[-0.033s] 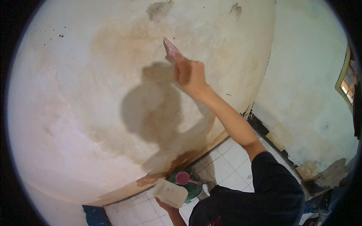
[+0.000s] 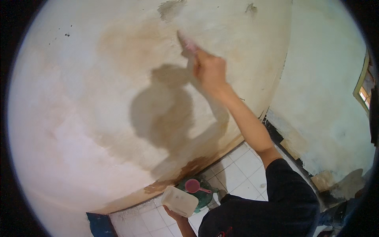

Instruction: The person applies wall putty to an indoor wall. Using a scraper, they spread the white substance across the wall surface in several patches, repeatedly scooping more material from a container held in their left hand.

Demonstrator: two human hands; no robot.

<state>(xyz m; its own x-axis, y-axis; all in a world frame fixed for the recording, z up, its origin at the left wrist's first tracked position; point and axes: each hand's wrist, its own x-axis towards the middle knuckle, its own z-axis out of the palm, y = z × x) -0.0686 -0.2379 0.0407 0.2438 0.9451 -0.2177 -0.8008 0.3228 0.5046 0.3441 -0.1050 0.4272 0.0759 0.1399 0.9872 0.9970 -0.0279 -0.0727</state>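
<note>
My right hand [image 2: 211,73] is raised against the stained plaster wall [image 2: 221,27], its fingers closed round a pink, flat scraper [image 2: 188,44]. White smears show on the scraper, and its narrow tip points up and left, close to or on the wall; contact cannot be made out for certain. Low in the view, my left hand [image 2: 173,214] grips a whitish rectangular plastic tub [image 2: 179,201] from below and the side. The tub is tilted, and a little pale residue seems to lie inside. My shadow covers the wall's middle.
On the white tiled floor [image 2: 241,168], a pink dipper [image 2: 192,185] lies over a green container [image 2: 204,199] beside the tub. A second wall [image 2: 316,98] meets the first at the right, with peeling patches along its base. A dark blue object [image 2: 100,224] stands at lower left.
My right hand and the scraper have shifted right and slightly up along the wall. My left hand with the tub has hardly moved.
</note>
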